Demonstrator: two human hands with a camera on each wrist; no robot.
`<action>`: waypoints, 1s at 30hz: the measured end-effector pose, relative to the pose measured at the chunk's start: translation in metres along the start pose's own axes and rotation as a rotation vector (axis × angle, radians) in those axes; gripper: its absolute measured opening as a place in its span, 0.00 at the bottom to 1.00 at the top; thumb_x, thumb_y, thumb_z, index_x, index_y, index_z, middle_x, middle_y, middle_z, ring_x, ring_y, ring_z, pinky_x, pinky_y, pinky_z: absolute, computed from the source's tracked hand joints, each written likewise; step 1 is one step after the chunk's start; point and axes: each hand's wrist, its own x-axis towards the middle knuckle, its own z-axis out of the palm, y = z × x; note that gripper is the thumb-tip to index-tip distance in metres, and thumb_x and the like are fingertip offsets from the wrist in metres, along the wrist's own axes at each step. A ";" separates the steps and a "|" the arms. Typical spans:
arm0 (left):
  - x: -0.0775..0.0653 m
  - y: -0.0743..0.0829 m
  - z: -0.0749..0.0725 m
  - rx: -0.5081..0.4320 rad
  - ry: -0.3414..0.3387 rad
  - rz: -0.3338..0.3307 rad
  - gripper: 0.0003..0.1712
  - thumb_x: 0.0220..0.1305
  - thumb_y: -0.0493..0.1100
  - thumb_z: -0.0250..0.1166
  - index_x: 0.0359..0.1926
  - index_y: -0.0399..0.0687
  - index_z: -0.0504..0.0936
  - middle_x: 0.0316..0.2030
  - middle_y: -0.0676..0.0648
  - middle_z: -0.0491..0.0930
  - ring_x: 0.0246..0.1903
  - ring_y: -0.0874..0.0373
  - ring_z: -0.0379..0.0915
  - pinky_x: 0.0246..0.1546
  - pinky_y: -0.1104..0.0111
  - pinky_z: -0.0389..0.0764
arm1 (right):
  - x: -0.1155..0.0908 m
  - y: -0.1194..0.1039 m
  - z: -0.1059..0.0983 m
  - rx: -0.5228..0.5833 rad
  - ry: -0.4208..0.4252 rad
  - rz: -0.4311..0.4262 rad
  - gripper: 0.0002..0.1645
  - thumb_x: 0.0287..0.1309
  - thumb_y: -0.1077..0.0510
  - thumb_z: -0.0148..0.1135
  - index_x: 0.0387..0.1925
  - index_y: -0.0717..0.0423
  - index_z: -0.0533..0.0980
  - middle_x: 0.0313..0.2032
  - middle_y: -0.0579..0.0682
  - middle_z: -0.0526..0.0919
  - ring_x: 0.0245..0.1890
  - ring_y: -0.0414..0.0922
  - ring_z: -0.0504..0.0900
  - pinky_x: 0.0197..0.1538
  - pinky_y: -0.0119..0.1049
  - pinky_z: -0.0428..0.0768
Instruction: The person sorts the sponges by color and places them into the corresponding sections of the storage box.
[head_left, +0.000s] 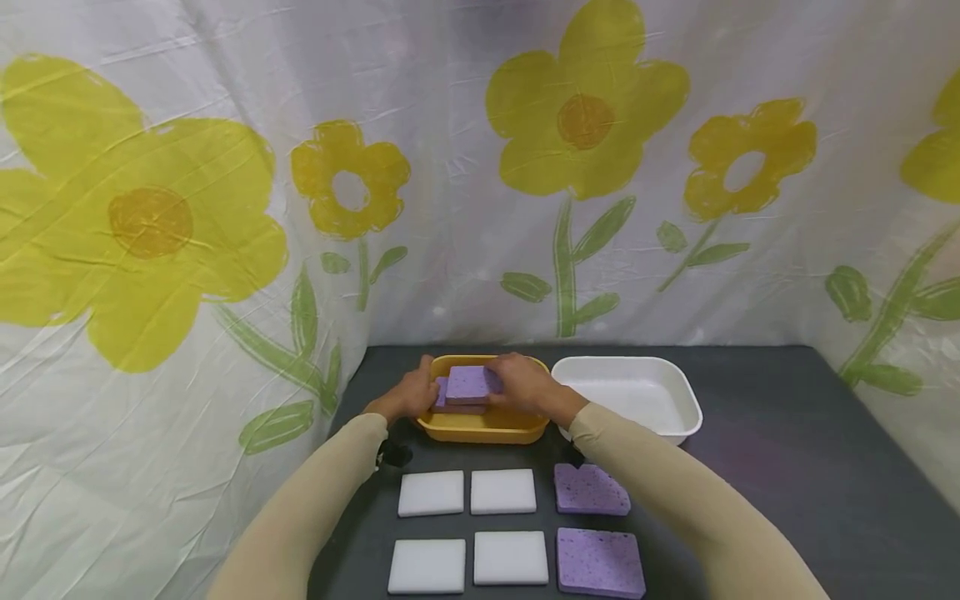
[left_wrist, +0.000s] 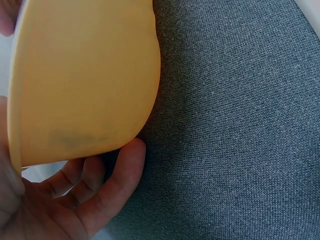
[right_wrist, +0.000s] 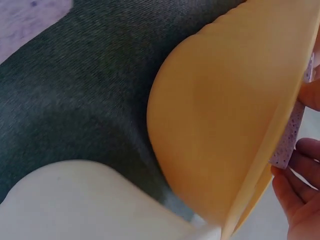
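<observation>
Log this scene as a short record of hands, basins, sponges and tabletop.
Left hand: grips left end of yellow basin
Right hand: holds purple sponge over lower purple sponge in yellow basin
White basin: right of yellow basin
Tabletop: dark gray
White sponges: four, two rows of two
Tabletop purple sponges: two, right of white sponges

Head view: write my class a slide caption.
Right hand grips a sponge above a second sponge in the yellow tub, which the left hand holds.
</observation>
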 end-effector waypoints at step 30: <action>-0.005 -0.012 0.009 -0.060 0.131 0.014 0.24 0.89 0.52 0.41 0.78 0.58 0.64 0.58 0.32 0.79 0.32 0.47 0.85 0.21 0.60 0.86 | 0.017 -0.013 0.020 0.069 -0.016 0.023 0.28 0.68 0.49 0.76 0.63 0.58 0.83 0.51 0.51 0.90 0.50 0.48 0.86 0.59 0.48 0.84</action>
